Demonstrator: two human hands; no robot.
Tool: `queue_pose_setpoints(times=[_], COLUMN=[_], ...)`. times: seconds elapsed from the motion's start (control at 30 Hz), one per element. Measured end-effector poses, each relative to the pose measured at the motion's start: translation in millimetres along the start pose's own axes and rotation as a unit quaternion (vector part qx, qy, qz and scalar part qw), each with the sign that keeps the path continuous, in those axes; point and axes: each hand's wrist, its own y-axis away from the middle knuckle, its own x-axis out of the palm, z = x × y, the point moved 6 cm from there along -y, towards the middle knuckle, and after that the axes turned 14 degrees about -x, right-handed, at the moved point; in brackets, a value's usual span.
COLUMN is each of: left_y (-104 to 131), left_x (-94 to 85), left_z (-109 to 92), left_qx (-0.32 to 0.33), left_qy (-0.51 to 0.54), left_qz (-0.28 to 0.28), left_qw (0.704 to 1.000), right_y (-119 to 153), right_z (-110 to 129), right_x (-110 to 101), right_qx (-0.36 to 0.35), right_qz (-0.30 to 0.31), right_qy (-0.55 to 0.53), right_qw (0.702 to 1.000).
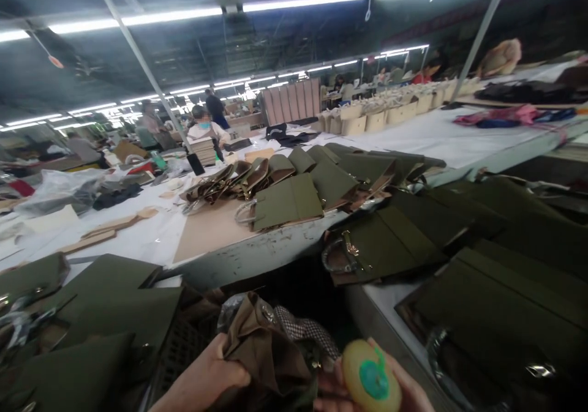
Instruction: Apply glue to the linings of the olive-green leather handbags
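Observation:
My left hand (214,369) is closed on brown bag lining fabric (264,338), which is bunched up low in the middle of the view. A strip of black-and-white checked cloth (307,327) shows beside the fabric. My right hand (407,382) is wrapped round a rounded yellowish thing (351,369) with a green patch on its near side; I cannot make out its kind. It is close to the right edge of the lining, and the hand's fingers partly disappear behind it. Below the lining, the rest of the bag is dark and hard to see.
Dark green handbags (289,201) lie in a row on the white table (202,234). More green bags (514,314) are on the right, and others (110,302) on the left. Cream bags (353,124) stand further back. A metal pole (142,63) rises from the table. A co-worker (206,131) is beyond.

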Motion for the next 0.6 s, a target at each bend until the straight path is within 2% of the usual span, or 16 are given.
queue_pose_setpoints(times=[0.13, 0.3, 0.43, 0.6], left_y=[-8.0, -6.0, -10.2, -28.7], left_x=[27.5, 36.4, 30.8, 29.7], left_z=[-20.6, -38.5, -36.2, -18.9], left_qx=[0.018, 0.123, 0.194, 0.219], left_qy=[0.002, -0.025, -0.053, -0.097], left_qz=[0.059, 0.127, 0.117, 0.144], left_qw=[0.998, 0.984, 0.973, 0.96], right_y=[-10.5, -19.8, -17.2, -25.9], right_z=[-5.8, 3.5, 14.9, 22.4], right_x=[-11.3, -35.6, -38.1, -20.2], right_qx=[0.015, -0.027, -0.037, -0.116], right_qz=[-0.058, -0.106, -0.119, -0.108], right_qy=[-0.011, 0.043, 0.13, 0.154], right_qw=[0.998, 0.993, 0.984, 0.975])
